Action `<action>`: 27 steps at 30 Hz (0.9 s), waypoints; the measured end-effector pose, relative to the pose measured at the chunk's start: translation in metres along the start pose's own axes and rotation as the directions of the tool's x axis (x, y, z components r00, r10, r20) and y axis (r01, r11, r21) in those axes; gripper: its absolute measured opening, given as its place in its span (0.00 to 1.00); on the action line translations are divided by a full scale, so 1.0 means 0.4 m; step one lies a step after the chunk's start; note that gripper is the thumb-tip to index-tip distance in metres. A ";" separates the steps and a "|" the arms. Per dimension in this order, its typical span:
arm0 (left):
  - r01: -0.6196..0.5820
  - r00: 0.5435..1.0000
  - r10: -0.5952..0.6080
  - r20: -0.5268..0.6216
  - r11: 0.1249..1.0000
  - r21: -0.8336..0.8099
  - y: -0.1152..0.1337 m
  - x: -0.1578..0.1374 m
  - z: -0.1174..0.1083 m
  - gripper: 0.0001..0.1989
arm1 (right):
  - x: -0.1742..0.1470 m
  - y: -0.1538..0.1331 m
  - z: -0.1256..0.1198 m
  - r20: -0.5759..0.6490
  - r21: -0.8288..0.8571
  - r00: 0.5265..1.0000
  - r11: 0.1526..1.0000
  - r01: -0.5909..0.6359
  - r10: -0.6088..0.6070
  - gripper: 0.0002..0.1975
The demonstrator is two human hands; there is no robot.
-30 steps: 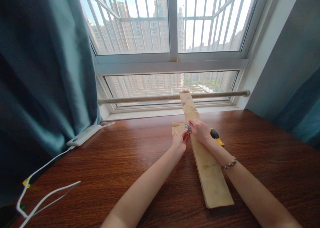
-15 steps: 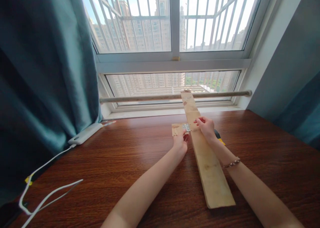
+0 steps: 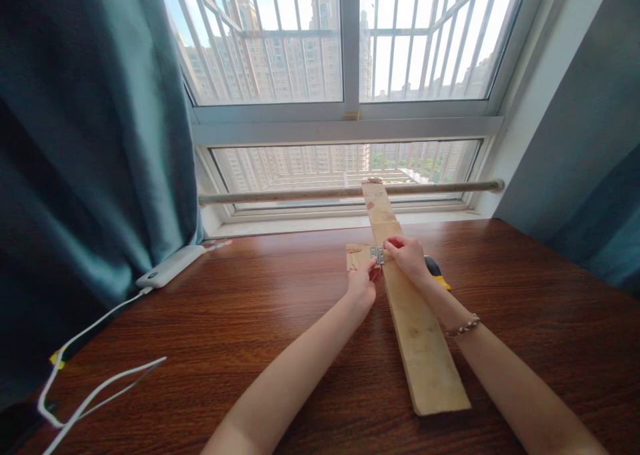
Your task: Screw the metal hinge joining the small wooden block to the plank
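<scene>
A long pale wooden board [image 3: 417,328] lies lengthwise in front of me, its far end over the rail. Against its left edge sits a small wooden block [image 3: 356,258]. A silver metal hinge [image 3: 377,255] spans the joint between block and board. My left hand [image 3: 362,286] grips the block's near edge, its thumb by the hinge. Over the board, my right hand [image 3: 407,258] has its fingertips pinched at the hinge's right leaf; whatever they hold is too small and covered to name.
On the brown wood-grain table [image 3: 240,322], a white power strip [image 3: 170,267] with a white cable [image 3: 100,388] lies at the left. A black-and-yellow object [image 3: 436,272] shows partly behind my right wrist. A metal rail [image 3: 300,195] crosses before the window.
My right hand has moved slightly left, bringing its fingertips to the hinge. The block and hinge have shifted a little right, so the hinge now overlaps the board's edge.
</scene>
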State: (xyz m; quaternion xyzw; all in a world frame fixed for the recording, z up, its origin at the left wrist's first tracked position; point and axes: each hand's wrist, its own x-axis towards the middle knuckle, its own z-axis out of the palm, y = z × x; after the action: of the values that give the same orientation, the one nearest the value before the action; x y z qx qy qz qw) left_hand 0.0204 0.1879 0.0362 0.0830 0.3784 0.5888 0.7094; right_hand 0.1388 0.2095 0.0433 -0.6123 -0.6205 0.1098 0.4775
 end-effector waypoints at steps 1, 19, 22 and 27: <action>-0.001 1.000 0.001 0.002 1.000 -0.001 0.000 -0.001 0.001 0.09 | -0.001 -0.001 0.000 0.008 -0.024 1.000 1.000 0.013 -0.013 0.11; -0.027 0.999 0.026 0.044 0.999 0.023 -0.009 0.020 -0.014 0.10 | -0.010 0.010 0.007 0.061 -0.290 0.959 0.915 0.282 -0.276 0.08; -0.013 0.998 0.012 0.059 1.000 0.021 -0.012 0.026 -0.016 0.10 | -0.016 0.001 0.009 0.050 -0.337 0.970 0.910 0.242 -0.240 0.08; 0.009 0.997 -0.010 0.076 1.000 0.018 -0.012 0.027 -0.015 0.10 | -0.008 -0.025 -0.021 0.103 -0.390 0.980 0.899 0.199 -0.172 0.07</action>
State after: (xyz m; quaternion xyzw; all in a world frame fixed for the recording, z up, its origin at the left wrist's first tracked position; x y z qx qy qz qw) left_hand 0.0204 0.1942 0.0245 0.1096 0.3568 0.5786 0.7252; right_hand 0.1377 0.2006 0.0534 -0.6306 -0.7007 -0.0447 0.3307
